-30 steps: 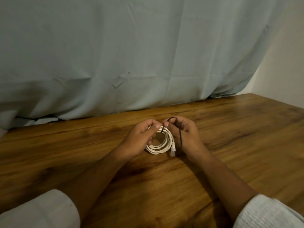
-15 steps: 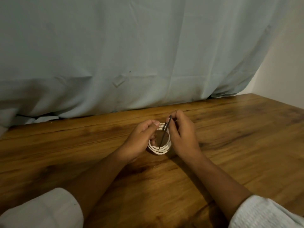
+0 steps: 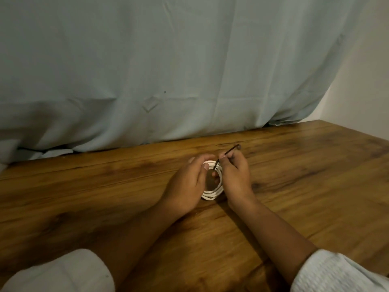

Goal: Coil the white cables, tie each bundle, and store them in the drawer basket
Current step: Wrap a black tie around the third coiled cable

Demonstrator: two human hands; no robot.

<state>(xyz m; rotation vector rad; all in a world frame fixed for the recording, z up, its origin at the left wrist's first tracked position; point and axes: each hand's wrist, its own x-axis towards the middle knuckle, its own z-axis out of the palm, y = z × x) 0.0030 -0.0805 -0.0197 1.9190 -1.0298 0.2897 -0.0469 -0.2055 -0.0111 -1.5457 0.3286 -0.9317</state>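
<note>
Since the coil (image 3: 211,194) seems light and springy, the left hand (image 3: 185,184) grips its rim mid-frame, while the right hand (image 3: 235,178) pinches the thin tie (image 3: 230,151)

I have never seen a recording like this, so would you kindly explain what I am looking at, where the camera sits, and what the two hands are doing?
There is no machine here: a person works with bare hands. The single camera is worn on their head and looks forward and down, so both arms enter from the bottom edge. The left hand is on the picture's left and the right hand is on its right. Between them, resting on the wooden table, is a white cable coil, and the left hand's fingers curl round its rim. The right hand pinches a thin dark tie that crosses the top of the coil and sticks out beyond the fingers. A pale cloth hangs behind the table.
</note>
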